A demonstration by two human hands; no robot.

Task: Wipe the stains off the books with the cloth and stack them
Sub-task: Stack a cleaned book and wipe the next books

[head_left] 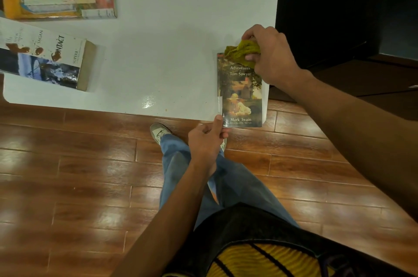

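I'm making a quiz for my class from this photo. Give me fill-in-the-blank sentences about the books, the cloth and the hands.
1. The right hand grips a cloth coloured ____.
2. The cloth rests on the top edge of the Tom Sawyer book, whose cover names ____ as author.
3. The left hand pinches that book's near ____ corner.
4. The Contact book shows brown ____ on its cover.

Missing words: yellow-green; Mark Twain; left; stains
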